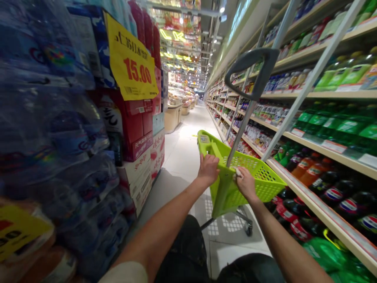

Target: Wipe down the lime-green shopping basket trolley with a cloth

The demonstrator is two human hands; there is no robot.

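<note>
In front of me stands a lime-green shopping cart with a perforated basket and a tall dark-grey loop handle on a metal pole. My left hand is closed over the cart's near rim, left of the pole. Just right of the pole, my right hand is closed at the same rim. A small white wad, like crumpled tissue or cloth, shows at its fingertips. What I can see of the basket holds nothing I can make out.
Stacked water bottle packs and drink cartons rise close on the left, with a yellow price sign. Shelves of soda bottles line the right. The tiled aisle runs ahead past display counters.
</note>
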